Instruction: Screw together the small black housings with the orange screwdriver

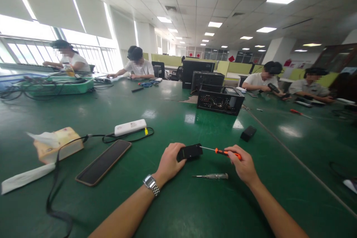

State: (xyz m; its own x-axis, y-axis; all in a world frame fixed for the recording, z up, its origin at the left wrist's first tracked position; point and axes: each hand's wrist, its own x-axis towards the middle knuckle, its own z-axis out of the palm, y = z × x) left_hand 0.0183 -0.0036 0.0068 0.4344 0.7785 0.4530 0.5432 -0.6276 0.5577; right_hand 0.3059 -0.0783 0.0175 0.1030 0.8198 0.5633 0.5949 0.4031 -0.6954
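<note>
A small black box rests on the green table, its left end gripped by my left hand, which has a metal watch on the wrist. My right hand is closed around an orange and black screwdriver. The thin shaft points left, and its tip meets the right end of the box. Below them, a second screwdriver with a clear handle lies flat. Another black block sits farther right, behind my right hand.
At left are a phone, a white power strip with its cable and a tissue pack. A green basket of cables stands farther back. Black computer cases stand at the back centre. Several people sit across the table.
</note>
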